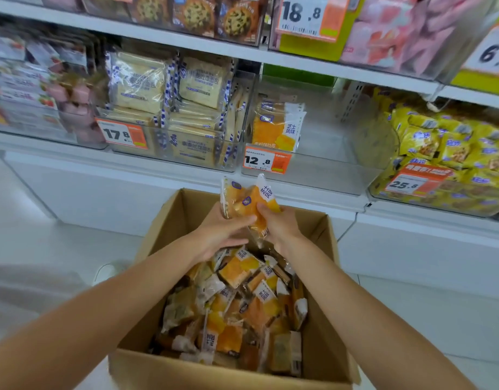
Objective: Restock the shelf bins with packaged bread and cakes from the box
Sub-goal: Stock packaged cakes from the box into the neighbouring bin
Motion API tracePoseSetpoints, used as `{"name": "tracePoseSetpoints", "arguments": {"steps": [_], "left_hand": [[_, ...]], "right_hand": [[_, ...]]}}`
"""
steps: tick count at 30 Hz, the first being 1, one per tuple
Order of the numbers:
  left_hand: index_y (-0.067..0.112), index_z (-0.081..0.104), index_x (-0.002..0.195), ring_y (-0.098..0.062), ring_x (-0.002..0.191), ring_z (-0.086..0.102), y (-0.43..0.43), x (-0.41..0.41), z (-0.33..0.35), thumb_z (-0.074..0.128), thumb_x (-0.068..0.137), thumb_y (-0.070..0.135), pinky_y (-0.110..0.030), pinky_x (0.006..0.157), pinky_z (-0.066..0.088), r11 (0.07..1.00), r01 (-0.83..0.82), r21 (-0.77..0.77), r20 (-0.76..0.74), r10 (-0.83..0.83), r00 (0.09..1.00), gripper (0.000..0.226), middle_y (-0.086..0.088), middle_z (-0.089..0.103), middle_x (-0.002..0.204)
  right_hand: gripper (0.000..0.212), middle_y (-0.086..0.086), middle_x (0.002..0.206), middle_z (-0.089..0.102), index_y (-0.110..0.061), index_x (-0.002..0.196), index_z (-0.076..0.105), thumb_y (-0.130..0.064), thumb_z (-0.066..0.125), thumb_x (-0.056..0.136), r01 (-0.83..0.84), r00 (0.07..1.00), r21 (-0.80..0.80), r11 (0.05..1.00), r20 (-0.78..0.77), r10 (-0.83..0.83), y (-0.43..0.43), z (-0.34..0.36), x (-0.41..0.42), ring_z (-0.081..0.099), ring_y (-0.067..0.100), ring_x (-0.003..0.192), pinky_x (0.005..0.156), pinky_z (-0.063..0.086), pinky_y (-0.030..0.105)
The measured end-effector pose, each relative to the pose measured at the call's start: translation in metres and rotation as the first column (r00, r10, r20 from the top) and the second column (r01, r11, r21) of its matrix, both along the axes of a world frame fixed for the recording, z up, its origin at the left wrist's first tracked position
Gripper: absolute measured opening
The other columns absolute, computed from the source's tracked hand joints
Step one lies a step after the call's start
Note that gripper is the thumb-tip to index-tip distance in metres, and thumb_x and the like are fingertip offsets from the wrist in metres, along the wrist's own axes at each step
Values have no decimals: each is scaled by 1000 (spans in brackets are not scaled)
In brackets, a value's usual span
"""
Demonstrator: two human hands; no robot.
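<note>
The open brown box [186, 370] in the lower centre of the frame is corrugated cardboard with a matt, slightly fibrous surface. The orange-and-white bread packets [237, 305] filling it are wrapped in thin, glossy plastic film, partly transparent, crinkled and reflective, and the same film covers the raised packets [244, 202] at the centre of the frame. The clear shelf bin [313, 175] at centre right is rigid, smooth, transparent plastic with a glossy face and carries an orange-and-white price tag [266, 161] that looks like matt printed paper, while the white shelf ledge [59, 153] at centre left has a smooth, satin finish.
</note>
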State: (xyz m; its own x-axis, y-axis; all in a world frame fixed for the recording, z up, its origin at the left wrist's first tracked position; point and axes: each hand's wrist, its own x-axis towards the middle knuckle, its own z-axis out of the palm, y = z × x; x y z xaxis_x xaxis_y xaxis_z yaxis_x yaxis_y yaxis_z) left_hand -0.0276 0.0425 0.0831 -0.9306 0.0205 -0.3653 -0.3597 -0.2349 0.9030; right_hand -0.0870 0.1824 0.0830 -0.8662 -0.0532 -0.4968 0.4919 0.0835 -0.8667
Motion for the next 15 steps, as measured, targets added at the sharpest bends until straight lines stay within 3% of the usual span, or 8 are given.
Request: {"name": "tracePoseSetpoints", "arguments": {"steps": [2,4,6,8,9,11,13,15], "left_hand": [[18,50,130,-30,100,71,0,-2,12,75,84,16,-47,85,59,998,-53,-39,-19,52,998,53,-13,70,117],[17,50,132,-34,100,70,-6,-4,23,64,92,12,-51,83,58,998,-64,24,-3,64,998,42,-16,69,118],[14,49,133,-37,108,66,-13,-6,38,59,97,16,-58,90,54,998,-14,67,25,13,1000,38,-19,65,124],[12,51,132,-38,115,63,-13,-9,52,56,99,22,-61,97,49,995,70,67,22,-71,997,35,-20,64,127],[12,53,131,-37,115,63,-11,-11,60,54,100,24,-60,98,48,991,116,61,7,-117,993,33,-19,65,126],[14,54,129,-32,112,66,-8,-16,73,50,101,29,-54,97,51,981,193,28,-19,-192,981,32,-14,68,123],[16,53,129,-30,114,64,-4,-24,89,48,101,32,-53,101,49,974,227,-20,-40,-228,973,33,-10,66,124],[21,56,122,-23,108,64,0,-37,107,43,102,35,-49,99,50,966,225,-125,-90,-236,967,28,-4,66,116]], "right_hand": [[70,6,132,58,-13,138,41,-52,66,86,-174,984,132,976,-8,177,5,19,7,62,27,115,84,58,45],[87,9,154,30,-15,148,25,-60,63,85,-241,918,512,824,-156,365,20,31,0,34,31,140,106,41,49],[105,6,164,0,-22,155,6,-64,65,80,-119,724,786,607,-350,595,34,49,-4,4,28,150,119,16,51],[106,1,165,-6,-26,156,-2,-63,64,82,-70,466,880,470,-387,795,43,67,-12,-5,21,151,121,5,52],[103,0,165,-1,-26,156,-2,-62,62,83,-83,394,904,420,-357,847,47,75,-17,-4,19,151,121,4,53],[101,0,161,20,-27,156,-1,-61,61,85,-144,355,917,372,-303,884,53,95,-26,8,18,150,121,3,51],[98,-1,143,45,-26,155,9,-62,63,82,-159,368,917,367,-290,883,57,114,-35,36,20,136,114,21,42],[89,-3,122,48,-23,150,28,-63,65,80,-120,394,908,401,-327,859,58,133,-44,48,14,111,90,37,32]]}}
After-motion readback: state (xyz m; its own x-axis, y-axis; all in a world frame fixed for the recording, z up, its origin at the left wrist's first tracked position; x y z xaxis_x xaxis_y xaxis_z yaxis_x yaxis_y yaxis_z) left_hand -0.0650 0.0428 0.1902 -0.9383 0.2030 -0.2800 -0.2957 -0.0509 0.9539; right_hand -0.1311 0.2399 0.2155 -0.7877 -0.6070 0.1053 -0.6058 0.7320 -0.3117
